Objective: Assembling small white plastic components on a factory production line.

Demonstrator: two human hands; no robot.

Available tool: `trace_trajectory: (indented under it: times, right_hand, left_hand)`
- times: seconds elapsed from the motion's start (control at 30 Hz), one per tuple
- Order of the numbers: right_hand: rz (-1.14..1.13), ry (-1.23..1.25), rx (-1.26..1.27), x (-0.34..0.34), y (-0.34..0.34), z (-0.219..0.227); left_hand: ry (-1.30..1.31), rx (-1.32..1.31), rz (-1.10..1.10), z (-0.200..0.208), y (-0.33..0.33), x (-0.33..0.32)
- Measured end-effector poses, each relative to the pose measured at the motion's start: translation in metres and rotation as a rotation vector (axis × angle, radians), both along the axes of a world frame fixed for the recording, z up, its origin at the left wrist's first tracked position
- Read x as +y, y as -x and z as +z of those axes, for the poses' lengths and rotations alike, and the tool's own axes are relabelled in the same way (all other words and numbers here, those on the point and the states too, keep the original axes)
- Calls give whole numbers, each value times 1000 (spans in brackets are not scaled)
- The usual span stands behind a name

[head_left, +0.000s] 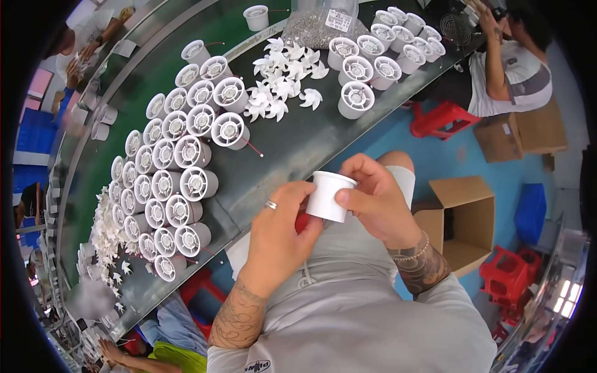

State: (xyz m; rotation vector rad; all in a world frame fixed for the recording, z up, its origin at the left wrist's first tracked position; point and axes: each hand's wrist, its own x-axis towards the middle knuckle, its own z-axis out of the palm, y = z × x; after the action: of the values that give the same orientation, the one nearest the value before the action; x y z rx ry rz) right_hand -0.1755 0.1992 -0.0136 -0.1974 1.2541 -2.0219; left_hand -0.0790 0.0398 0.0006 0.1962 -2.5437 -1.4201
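Above my lap I hold a white cup-shaped fan housing (330,198), its wider rim up and slightly tilted. Its smooth side faces me, so the inside does not show. My left hand (281,227), with a ring on one finger, grips the housing's left side. On the other side, the thumb and fingers of my right hand (377,200) close around its wall. Many similar housings with spoked centres (196,184) stand in rows on the table at the left, some with thin red leads. White fan blade wheels (283,78) lie in a loose pile beyond my hands.
Another group of housings (357,99) stands at the far right of the dark table (273,168), near a clear bag of small metal parts (323,28). More blade wheels (106,230) are heaped at left. An open carton (469,227) and red stools (443,118) stand on the floor; co-workers sit nearby.
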Motion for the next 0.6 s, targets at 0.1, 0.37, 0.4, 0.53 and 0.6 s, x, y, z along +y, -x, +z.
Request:
trace_trajectory:
  times: [0.1, 0.37, 0.4, 0.53, 0.6]
  right_hand:
    - [-327, -275, 417, 19, 29, -5]
    - [-873, -845, 1021, 57, 212, -70]
    - [-818, -839, 1279, 52, 221, -68]
    - [-617, -718, 1380, 36, 242, -70]
    - [-497, -674, 1439, 42, 257, -67]
  left_hand:
    - [22, 63, 44, 1, -4, 4]
    - [-110, 36, 32, -6, -38, -10]
    - [-113, 40, 37, -8, -43, -13]
    - [-145, 18, 145, -22, -69, -25]
    - [-160, 4, 218, -25, -77, -31]
